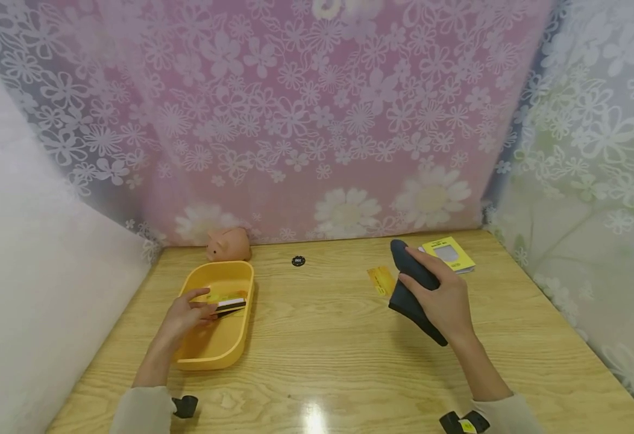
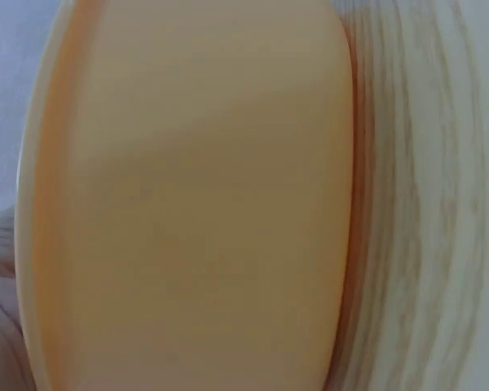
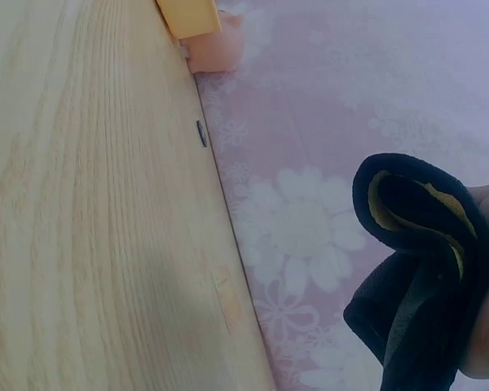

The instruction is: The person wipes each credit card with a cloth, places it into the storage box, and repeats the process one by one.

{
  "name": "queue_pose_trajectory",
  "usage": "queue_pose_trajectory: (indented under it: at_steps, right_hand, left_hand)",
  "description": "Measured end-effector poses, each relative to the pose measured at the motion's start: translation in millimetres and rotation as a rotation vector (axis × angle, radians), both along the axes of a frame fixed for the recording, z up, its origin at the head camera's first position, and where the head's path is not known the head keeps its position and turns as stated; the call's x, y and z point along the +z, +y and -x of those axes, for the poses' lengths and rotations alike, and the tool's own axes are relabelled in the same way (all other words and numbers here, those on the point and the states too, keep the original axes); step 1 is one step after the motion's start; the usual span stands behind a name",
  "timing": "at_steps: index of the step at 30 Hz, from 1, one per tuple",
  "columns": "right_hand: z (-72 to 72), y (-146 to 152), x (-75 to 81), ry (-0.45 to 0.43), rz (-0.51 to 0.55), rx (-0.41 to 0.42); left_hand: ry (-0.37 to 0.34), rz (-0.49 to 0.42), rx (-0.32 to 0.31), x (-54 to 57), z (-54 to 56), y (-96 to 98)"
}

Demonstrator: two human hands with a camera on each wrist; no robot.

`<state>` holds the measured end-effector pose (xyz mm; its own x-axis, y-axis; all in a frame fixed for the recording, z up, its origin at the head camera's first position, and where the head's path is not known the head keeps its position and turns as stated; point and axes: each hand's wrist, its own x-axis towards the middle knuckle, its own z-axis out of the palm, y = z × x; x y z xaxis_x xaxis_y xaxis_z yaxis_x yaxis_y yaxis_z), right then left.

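Note:
My left hand (image 1: 181,319) reaches into a yellow plastic bin (image 1: 243,343) on the left of the table. Its fingertips pinch a white card with a black stripe (image 1: 231,305); a yellow card (image 1: 222,296) lies just behind it. In the left wrist view the bin wall (image 2: 204,204) fills most of the frame, and only part of the hand (image 2: 0,309) shows. My right hand (image 1: 444,295) holds a dark, folded fabric pouch (image 1: 404,295) above the table. The right wrist view shows the pouch's (image 3: 428,277) curled edge and yellowish inner lining.
A pink piggy bank (image 1: 229,244) stands behind the bin. At the back middle lies a black round chip (image 1: 298,261). A yellow card (image 1: 381,281) lies beyond the pouch, and a yellow box with a window (image 1: 460,256) sits at the back right. Flowered curtains border the wooden table (image 1: 317,343).

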<state>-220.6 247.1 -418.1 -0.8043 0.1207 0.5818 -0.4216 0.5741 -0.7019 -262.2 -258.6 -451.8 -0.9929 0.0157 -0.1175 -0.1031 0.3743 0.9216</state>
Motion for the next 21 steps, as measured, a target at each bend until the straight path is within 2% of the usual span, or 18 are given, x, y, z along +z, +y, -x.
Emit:
queue_pose_trajectory:
  at_steps: [12,15,21]
  right_hand:
    - [-1.5,-0.5,-3.2,0.015,-0.005,0.011]
    - [-1.8,-0.2,-3.5,0.01,-0.006,0.006]
    - [-2.0,-0.8,-1.2,0.002,-0.009,0.004]
  left_hand:
    - [-0.01,0.197,-0.035,13.7,-6.0,0.6]
    - [0.007,0.21,-0.048,17.4,-7.5,1.0]
    - [0.046,0.18,-0.079,27.4,-7.7,9.6]
